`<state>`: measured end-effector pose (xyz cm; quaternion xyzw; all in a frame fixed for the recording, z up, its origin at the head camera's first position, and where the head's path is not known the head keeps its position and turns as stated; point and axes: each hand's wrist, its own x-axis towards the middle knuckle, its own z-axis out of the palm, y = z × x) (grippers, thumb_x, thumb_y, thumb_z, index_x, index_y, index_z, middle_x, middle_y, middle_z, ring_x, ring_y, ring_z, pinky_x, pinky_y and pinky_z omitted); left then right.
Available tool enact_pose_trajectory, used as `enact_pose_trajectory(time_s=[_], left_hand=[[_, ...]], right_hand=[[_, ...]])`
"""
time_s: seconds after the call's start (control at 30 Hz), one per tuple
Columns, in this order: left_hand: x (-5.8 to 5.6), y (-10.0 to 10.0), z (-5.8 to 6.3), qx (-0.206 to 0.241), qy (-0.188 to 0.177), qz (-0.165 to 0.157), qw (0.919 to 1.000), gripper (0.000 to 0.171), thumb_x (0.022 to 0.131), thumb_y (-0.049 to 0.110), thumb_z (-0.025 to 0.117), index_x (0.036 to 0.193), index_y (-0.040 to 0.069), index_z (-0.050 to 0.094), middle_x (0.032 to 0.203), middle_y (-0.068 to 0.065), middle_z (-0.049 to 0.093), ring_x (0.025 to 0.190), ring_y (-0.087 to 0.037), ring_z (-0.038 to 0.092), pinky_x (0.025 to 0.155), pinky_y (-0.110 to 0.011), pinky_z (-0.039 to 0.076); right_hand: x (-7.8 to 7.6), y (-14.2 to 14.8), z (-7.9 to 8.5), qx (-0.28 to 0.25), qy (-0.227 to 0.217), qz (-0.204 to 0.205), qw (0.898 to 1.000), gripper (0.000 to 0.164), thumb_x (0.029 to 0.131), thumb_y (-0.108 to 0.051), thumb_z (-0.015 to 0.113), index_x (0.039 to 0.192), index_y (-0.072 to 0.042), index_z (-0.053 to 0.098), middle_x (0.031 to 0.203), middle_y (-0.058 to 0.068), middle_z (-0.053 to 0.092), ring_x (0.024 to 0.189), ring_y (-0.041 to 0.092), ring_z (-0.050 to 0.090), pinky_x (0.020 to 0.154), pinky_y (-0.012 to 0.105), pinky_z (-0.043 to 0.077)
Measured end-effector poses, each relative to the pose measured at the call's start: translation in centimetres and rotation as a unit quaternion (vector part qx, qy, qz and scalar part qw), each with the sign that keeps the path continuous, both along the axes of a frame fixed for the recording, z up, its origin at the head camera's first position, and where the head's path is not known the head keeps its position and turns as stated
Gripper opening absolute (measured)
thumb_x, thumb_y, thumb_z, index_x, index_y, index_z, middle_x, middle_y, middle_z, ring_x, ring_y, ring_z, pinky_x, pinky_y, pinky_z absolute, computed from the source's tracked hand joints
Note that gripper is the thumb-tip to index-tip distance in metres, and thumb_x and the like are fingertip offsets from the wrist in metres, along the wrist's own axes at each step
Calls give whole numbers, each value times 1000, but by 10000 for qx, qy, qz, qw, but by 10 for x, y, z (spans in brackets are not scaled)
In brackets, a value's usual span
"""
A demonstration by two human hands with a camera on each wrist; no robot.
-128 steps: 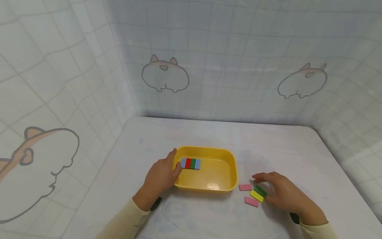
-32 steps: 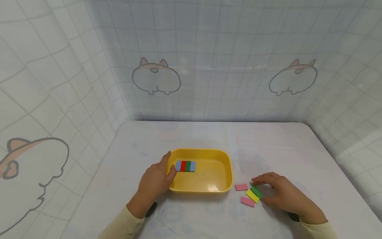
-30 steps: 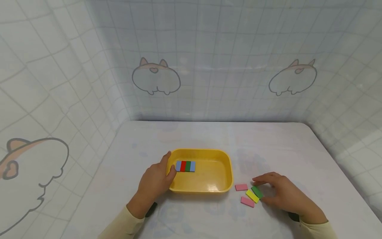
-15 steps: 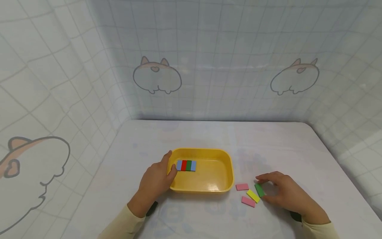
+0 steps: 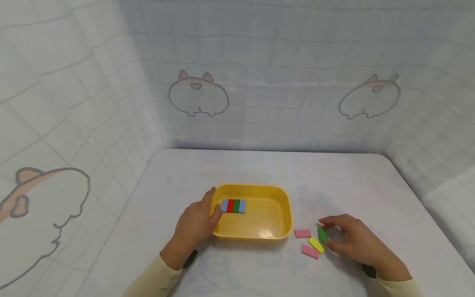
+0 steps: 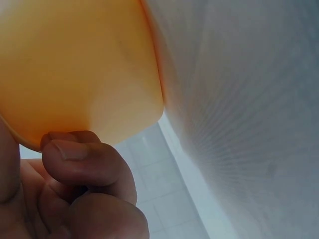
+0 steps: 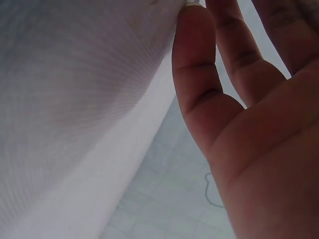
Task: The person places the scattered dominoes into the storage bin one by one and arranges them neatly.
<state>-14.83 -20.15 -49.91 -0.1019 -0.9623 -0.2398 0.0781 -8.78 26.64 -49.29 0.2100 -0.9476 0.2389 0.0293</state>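
The left hand (image 5: 196,220) grips the left end of a yellow plastic tray (image 5: 267,214), its thumb over the rim on the inside and its other fingers outside; the left wrist view shows curled fingers against the tray's outer wall. The right hand (image 5: 350,237) is partly closed, thumb and fingertips set apart with a loose green tile (image 5: 322,234) pinched between them by its ends. This tile is to the right of the tray, and the thumb covers its near end. The right wrist view shows the fingers close up, with too little of the tile in sight to judge its tilt.

Just beside the loose green tile is a yellow tile (image 5: 316,245), lying at a slant. One pink tile (image 5: 302,233) lies near the tray's near right corner, and another pink tile (image 5: 310,251) lies closer to the person, all on the white worktop (image 5: 252,272). Inside the tray, toward its left end, four tiles sit side by side in a row: light blue (image 5: 224,206), red (image 5: 230,206), green (image 5: 236,206) and light blue again. Behind the worktop hangs a pale checked cloth (image 5: 282,103) with cartoon animal rumps.
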Motion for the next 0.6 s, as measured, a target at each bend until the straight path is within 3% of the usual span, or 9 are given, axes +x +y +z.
enact_pose_trajectory(time_s=[0.33,0.6], left_hand=[[0,1,2,54,113,-2,9999,62,104,38,55,158,10,46,55,1,42,45,-17,36,45,-32,33],[1,-1,2,26,114,-51,9999,62,104,40,54,158,9,46,56,1,42,45,-17,37,45,-32,34]], right_hand=[[-7,-6,16,238,-170,119,9995,51,85,-33,89,131,-22,71,105,-21,68,100,9,62,87,44,56],[-16,-14,23,512,-373,-305,9975,54,83,-27,90,131,-16,70,99,-17,67,95,10,63,85,44,57]])
